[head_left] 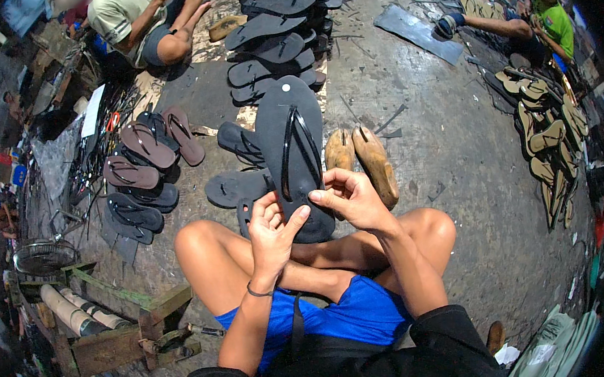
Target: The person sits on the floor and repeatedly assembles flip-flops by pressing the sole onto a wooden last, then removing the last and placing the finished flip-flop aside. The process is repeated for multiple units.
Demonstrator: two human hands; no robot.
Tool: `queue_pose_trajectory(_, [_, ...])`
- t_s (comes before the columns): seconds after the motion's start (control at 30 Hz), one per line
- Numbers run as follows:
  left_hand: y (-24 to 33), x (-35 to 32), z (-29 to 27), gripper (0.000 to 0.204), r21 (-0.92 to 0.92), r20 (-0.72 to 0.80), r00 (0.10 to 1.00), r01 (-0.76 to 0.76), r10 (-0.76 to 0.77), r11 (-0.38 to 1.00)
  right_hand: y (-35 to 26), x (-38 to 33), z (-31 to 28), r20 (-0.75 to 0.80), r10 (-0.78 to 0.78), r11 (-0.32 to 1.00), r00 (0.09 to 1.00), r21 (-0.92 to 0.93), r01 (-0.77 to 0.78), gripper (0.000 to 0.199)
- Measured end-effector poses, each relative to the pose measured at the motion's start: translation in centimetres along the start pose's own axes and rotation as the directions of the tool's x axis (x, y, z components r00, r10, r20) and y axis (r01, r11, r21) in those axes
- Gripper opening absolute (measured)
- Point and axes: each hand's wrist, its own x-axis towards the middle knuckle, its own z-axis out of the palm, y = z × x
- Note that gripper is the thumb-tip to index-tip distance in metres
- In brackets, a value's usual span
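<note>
Between my two hands is a black flip-flop [270, 130] with a glossy black strap, held up over my crossed legs. My left hand [275, 229] grips its near end at the left edge, thumb on top. On the other edge, my right hand [350, 200] pinches it, thumb near where the strap enters the sole. A pair of wooden shoe lasts [375, 161] lies on the floor just past my right hand. Beyond the left hand are a black sandal [241, 145] and a black sole [233, 188], partly covered by the held flip-flop.
A tall pile of black soles [274, 27] stands ahead. Brown and black flip-flops [131, 173] lie left, tan ones [549, 137] far right. A wooden frame [114, 350] and a fan [45, 255] are at lower left. Two people [127, 20] [553, 22] sit farther off.
</note>
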Motion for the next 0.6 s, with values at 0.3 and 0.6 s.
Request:
queue_pose_trajectory(0.3, [-1.0, -0.1, -0.2, 0.027, -0.258, 0.145, 0.973, 0.212, -0.179, 0.943, -0.2, -0.5, 0.8, -0.058, -0.090, 0.991, 0.994, -0.106, 0.083, 0.020])
queue_pose_trajectory(0.6, [-3.4, 1.9, -1.0, 0.023, -0.141, 0.071, 0.992, 0.109, -0.100, 0.984, 1.7, 1.0, 0.8, -0.048, -0.093, 0.984, 0.995, -0.158, 0.084, 0.029])
